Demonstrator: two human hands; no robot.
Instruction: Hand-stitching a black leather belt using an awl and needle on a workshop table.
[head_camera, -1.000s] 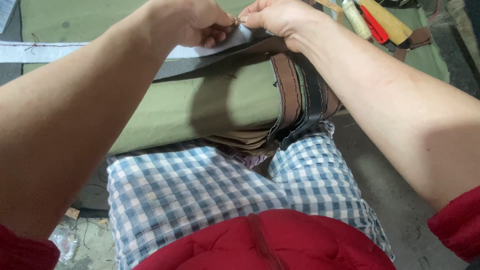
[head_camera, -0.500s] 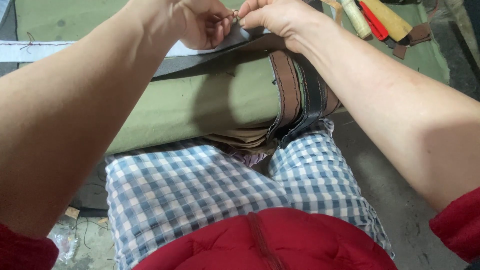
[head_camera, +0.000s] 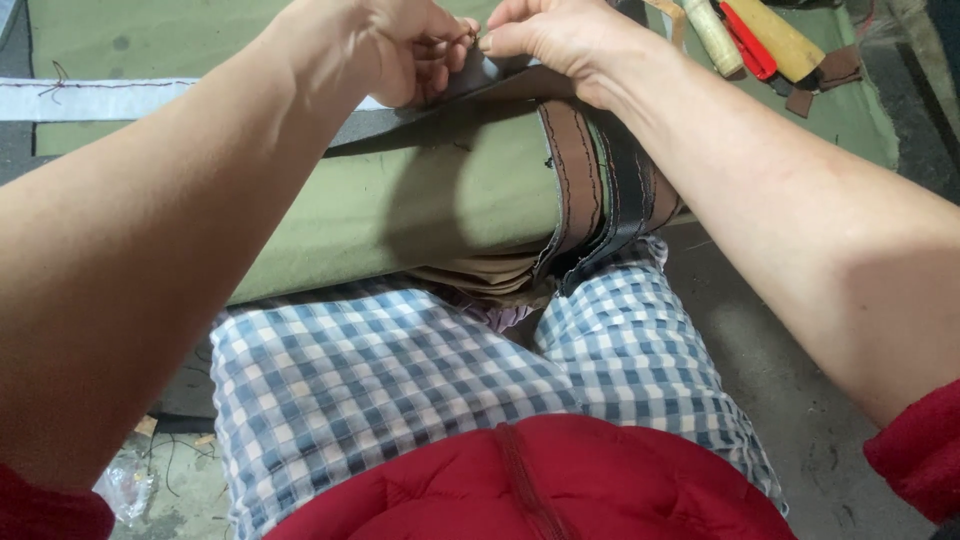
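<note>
On the green cloth (head_camera: 420, 200), left hand (head_camera: 405, 50) and right hand (head_camera: 560, 40) pinch the grey strip (head_camera: 400, 118).

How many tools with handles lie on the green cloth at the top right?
3, side by side at the top right of the green cloth: a pale handle, a red one, a yellow one. Their ends are cropped; more may be hidden.

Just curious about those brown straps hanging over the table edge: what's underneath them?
Under the brown straps lies olive green fabric, with tan layers stacked at the edge. Both hands cover the straps' upper end.
</note>
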